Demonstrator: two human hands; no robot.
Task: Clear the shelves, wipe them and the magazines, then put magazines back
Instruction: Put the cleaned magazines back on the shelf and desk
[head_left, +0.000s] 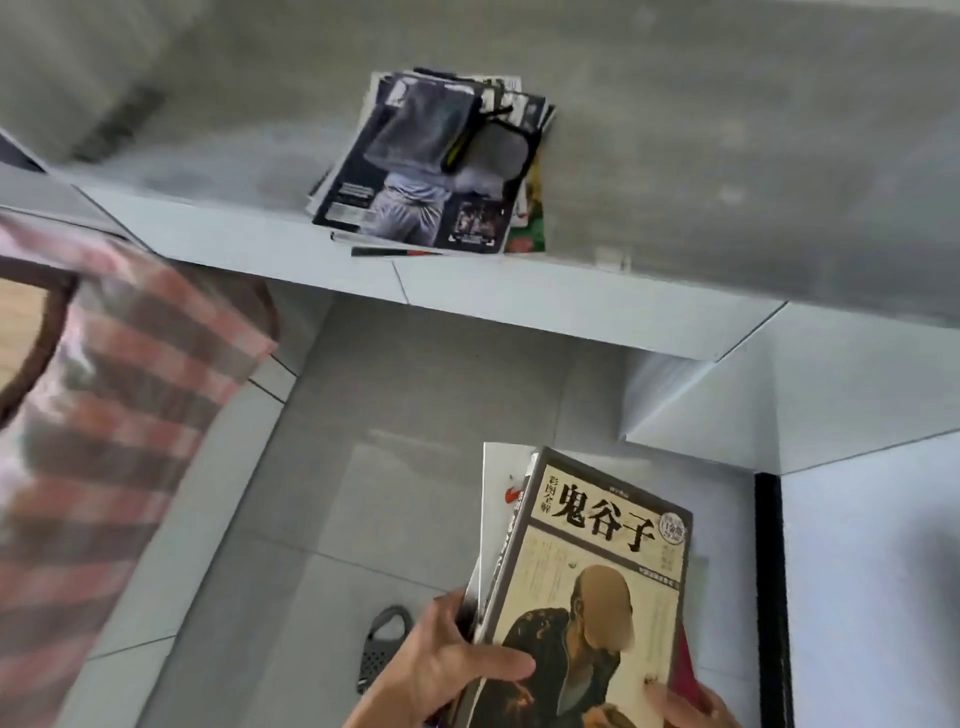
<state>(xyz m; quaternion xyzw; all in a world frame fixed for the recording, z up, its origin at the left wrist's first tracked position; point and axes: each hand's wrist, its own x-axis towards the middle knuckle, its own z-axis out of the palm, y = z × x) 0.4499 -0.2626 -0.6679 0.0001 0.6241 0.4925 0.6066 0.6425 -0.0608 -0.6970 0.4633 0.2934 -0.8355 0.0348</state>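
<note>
Low in view, I hold a stack of magazines (587, 582). Its top cover is beige, with large black characters and a painted seated figure. My left hand (452, 662) grips the stack's left edge, thumb lying across the cover. My right hand (691, 704) holds the lower right corner at the frame's bottom edge and is mostly cut off. A second pile of magazines (431, 166) lies askew on the grey ledge (571, 306) above, topped by a dark cover. A pink-and-brown striped cloth (114, 441) hangs blurred at the left, close to the camera.
Grey floor tiles (363, 441) lie below the ledge. A dark perforated object (382, 649) sits on the floor beside my left hand. A black vertical edge (769, 597) borders a pale panel at the right. A sliver of wood-coloured surface (21, 322) shows at far left.
</note>
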